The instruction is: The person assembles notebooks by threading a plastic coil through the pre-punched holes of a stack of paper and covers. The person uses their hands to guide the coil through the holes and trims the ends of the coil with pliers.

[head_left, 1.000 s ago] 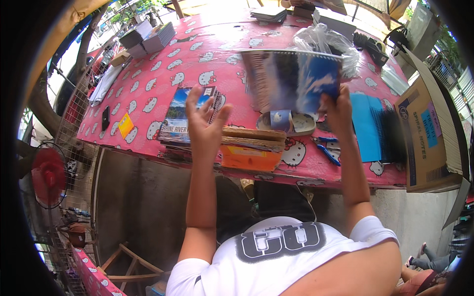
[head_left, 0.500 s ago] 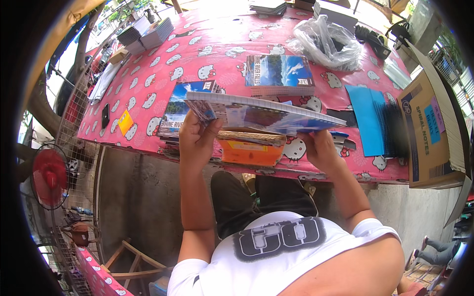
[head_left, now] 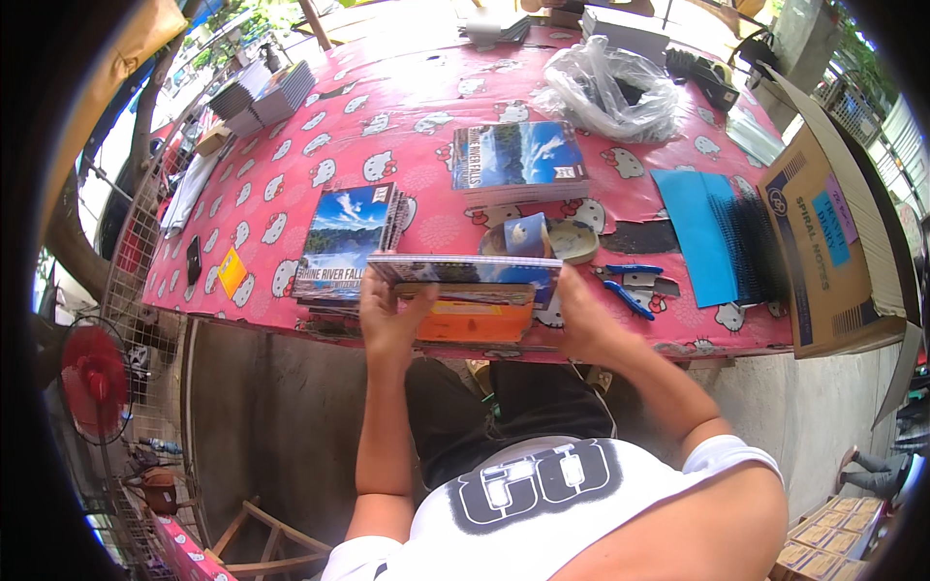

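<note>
Both my hands hold an unbound notebook [head_left: 475,268] with a blue landscape cover, close to the table's front edge. My left hand [head_left: 389,327] grips its left end, thumb on the near side. At the other end, my right hand [head_left: 591,324] is closed on the right edge, its fingers partly hidden and a little blurred. Just below and behind the notebook lies an orange block [head_left: 473,321] with a brown board on top. To the left sits a stack of notebooks [head_left: 341,242] with waterfall covers; a second stack [head_left: 521,160] lies farther back.
Blue-handled pliers [head_left: 632,290] and a roll of tape [head_left: 573,240] lie right of the notebook. Farther right are blue sheets [head_left: 693,228], black spiral coils [head_left: 746,247] and a cardboard box [head_left: 828,242]. A clear plastic bag [head_left: 610,92], phone [head_left: 194,259] and yellow card [head_left: 232,273] rest on the pink table.
The notebook has come down toward me and turned from a tilted position to stand level on edge. My right hand has moved left and down, uncovering the pliers and tape.
</note>
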`<act>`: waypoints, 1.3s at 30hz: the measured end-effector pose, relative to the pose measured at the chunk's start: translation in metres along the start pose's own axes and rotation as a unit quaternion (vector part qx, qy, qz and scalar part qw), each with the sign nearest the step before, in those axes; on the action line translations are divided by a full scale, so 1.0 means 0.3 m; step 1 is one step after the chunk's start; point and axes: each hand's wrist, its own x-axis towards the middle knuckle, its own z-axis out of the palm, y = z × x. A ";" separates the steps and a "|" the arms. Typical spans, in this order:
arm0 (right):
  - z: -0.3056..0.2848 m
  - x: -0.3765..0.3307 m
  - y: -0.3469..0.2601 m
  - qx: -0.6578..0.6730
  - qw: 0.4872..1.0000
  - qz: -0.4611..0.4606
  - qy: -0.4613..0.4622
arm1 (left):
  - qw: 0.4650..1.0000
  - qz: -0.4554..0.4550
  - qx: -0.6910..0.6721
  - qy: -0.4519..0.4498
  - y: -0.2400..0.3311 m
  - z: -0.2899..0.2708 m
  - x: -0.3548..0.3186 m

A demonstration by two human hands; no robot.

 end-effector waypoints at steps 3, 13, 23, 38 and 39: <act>-0.263 0.006 0.204 -0.205 0.962 -0.052 0.170 | 0.984 0.149 0.074 0.059 0.061 0.025 -0.001; -0.788 -0.111 0.785 -0.429 0.776 0.419 0.196 | 0.791 0.377 0.481 0.008 0.205 0.225 -0.067; -0.817 -0.057 0.739 -0.469 0.742 0.443 0.180 | 0.745 0.380 0.505 -0.213 0.165 0.323 -0.020; -0.442 0.079 0.084 -0.084 0.993 0.023 0.074 | 0.855 0.375 0.330 -0.135 0.159 0.337 0.015; -0.391 0.070 0.009 -0.054 0.997 0.002 0.056 | 0.853 0.380 0.330 -0.140 0.159 0.329 -0.001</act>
